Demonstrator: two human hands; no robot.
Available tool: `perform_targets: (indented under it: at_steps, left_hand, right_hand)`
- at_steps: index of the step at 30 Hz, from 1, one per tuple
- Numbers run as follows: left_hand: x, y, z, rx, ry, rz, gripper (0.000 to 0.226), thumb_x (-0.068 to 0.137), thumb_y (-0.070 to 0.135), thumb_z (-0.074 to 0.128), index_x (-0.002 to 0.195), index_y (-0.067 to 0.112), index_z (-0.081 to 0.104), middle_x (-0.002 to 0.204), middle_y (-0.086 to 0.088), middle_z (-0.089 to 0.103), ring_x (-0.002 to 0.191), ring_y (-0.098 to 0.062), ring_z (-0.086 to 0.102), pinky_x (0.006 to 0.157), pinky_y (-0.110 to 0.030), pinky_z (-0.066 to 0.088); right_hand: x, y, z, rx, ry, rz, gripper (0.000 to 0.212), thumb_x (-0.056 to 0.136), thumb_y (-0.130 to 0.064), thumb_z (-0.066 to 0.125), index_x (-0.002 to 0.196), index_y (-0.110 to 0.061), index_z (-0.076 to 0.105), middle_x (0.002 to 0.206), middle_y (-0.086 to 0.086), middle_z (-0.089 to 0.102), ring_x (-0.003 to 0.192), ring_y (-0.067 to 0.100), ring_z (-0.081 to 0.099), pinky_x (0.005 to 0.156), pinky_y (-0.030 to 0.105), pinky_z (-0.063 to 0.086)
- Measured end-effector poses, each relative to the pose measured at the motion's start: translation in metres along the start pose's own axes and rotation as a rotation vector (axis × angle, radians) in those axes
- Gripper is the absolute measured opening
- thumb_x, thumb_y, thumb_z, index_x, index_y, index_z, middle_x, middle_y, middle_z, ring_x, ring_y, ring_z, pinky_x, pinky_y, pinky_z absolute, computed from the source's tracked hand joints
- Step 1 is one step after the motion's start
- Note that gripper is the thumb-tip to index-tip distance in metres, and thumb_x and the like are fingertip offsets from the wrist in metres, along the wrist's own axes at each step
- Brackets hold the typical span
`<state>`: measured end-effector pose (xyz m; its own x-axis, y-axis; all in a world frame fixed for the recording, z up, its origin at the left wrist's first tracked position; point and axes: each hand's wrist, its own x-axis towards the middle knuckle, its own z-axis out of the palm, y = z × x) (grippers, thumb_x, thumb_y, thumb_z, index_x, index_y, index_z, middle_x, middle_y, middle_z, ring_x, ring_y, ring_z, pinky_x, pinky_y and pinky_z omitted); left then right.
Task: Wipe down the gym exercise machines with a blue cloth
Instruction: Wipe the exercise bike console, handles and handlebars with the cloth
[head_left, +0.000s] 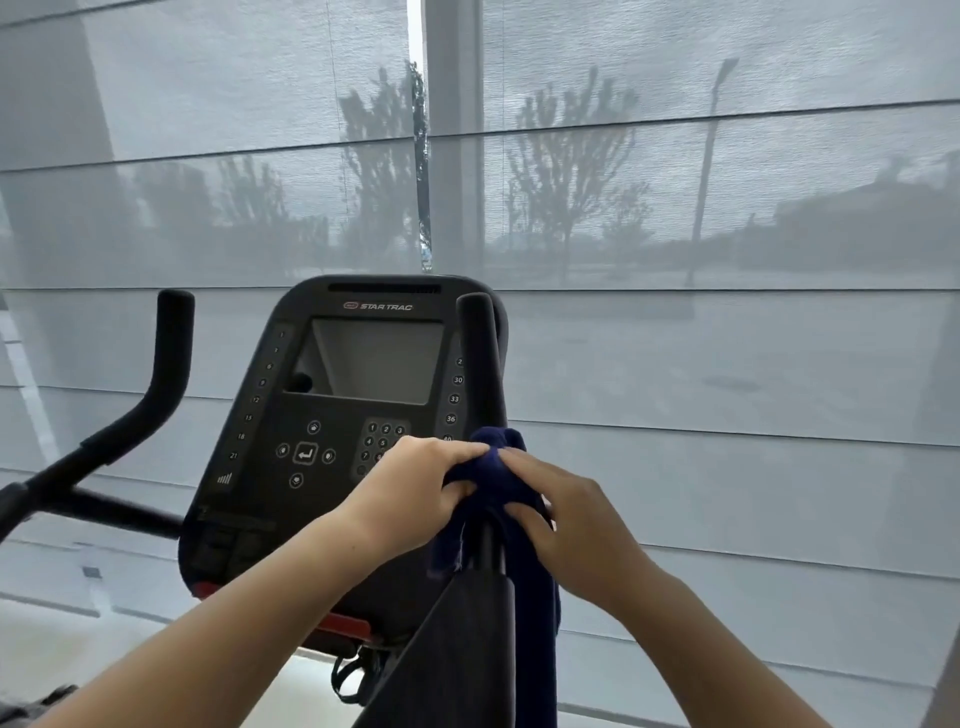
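Note:
A dark blue cloth (511, 525) is wrapped round the right handlebar (480, 353) of a black exercise bike. My left hand (415, 483) grips the cloth from the left, fingers curled over it. From the right, my right hand (561, 509) pinches the same cloth against the bar. The cloth's tail hangs down behind the bar's thicker lower section (467, 649). The bike's console (343, 415), with a grey screen and keypad, stands just left of my hands.
The left handlebar (166, 364) rises at the left, joined to a crossbar (93, 501). Grey roller blinds (675, 208) cover the window right behind the bike. A red trim piece (343, 623) sits under the console.

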<state>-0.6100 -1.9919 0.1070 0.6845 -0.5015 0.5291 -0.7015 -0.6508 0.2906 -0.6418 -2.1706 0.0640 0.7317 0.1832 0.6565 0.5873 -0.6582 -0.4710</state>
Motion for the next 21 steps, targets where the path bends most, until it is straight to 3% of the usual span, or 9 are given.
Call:
perform_targets:
  at_steps: [3,6,8,10,13,15,18,21]
  left_hand:
    - [0.01,-0.001,0.005,-0.09,-0.031,-0.042,0.043,0.089,0.006,0.051,0.129,0.021,0.053,0.126,0.002,0.06,0.118,-0.011,0.053,0.094,-0.008,0.031]
    - [0.008,-0.002,0.006,-0.143,-0.038,-0.096,0.044,0.091,0.007,0.05,0.132,0.021,0.05,0.128,0.002,0.059,0.121,-0.011,0.051,0.102,-0.018,0.035]
    - [-0.001,-0.002,0.006,-0.127,-0.01,-0.086,0.043,0.089,0.007,0.051,0.129,0.022,0.053,0.124,0.002,0.062,0.116,-0.011,0.055,0.1,-0.022,0.04]
    - [-0.011,0.0,0.005,-0.087,0.006,-0.057,0.043,0.087,0.007,0.054,0.126,0.024,0.057,0.118,0.003,0.066,0.111,-0.012,0.059,0.097,-0.023,0.043]
    - [-0.018,0.003,-0.001,-0.016,-0.016,0.007,0.043,0.083,0.011,0.059,0.123,0.026,0.058,0.116,0.005,0.066,0.108,-0.012,0.059,0.094,-0.026,0.045]
    - [-0.014,0.004,-0.008,0.037,-0.007,0.039,0.044,0.082,0.018,0.062,0.125,0.027,0.054,0.124,0.005,0.06,0.114,-0.014,0.055,0.097,-0.029,0.043]
    - [0.005,0.003,-0.024,0.13,0.042,0.043,0.059,0.084,0.031,0.063,0.137,0.032,0.039,0.145,0.005,0.038,0.13,-0.015,0.04,0.105,-0.032,0.037]
    - [0.034,0.001,-0.042,0.295,0.168,0.079,0.069,0.086,0.034,0.061,0.143,0.033,0.024,0.153,0.004,0.023,0.138,-0.018,0.027,0.107,-0.034,0.034]
  right_hand:
    - [0.015,0.0,0.004,-0.012,-0.045,0.053,0.05,0.092,-0.01,0.05,0.139,-0.021,0.039,0.144,-0.009,0.038,0.131,0.005,0.036,0.104,0.01,0.024]
    - [0.017,-0.002,0.006,0.028,-0.045,0.093,0.048,0.094,-0.011,0.047,0.14,-0.022,0.038,0.148,-0.007,0.034,0.132,0.007,0.035,0.103,0.01,0.025]
    - [0.007,-0.001,0.006,0.07,0.0,0.091,0.045,0.091,-0.009,0.052,0.133,-0.021,0.047,0.139,-0.006,0.048,0.125,0.008,0.045,0.103,0.02,0.036]
    - [-0.002,0.001,0.004,0.095,0.044,0.084,0.04,0.085,-0.007,0.059,0.122,-0.021,0.058,0.119,-0.007,0.062,0.109,0.007,0.057,0.092,0.033,0.05]
    - [-0.007,0.0,0.0,0.1,0.082,0.074,0.037,0.078,-0.004,0.062,0.11,-0.023,0.066,0.102,-0.01,0.067,0.094,0.007,0.062,0.078,0.035,0.056]
    - [0.0,-0.004,-0.003,0.067,0.121,0.024,0.038,0.076,0.0,0.059,0.107,-0.022,0.066,0.103,-0.006,0.068,0.094,0.009,0.062,0.079,0.029,0.055]
    - [0.028,-0.01,-0.014,-0.018,0.246,-0.044,0.037,0.078,0.004,0.057,0.108,-0.017,0.065,0.108,-0.001,0.066,0.096,0.011,0.059,0.082,0.007,0.043]
    - [0.07,-0.018,-0.027,-0.059,0.356,-0.086,0.033,0.084,0.005,0.055,0.112,-0.01,0.063,0.116,0.004,0.063,0.105,0.016,0.057,0.09,0.003,0.034]
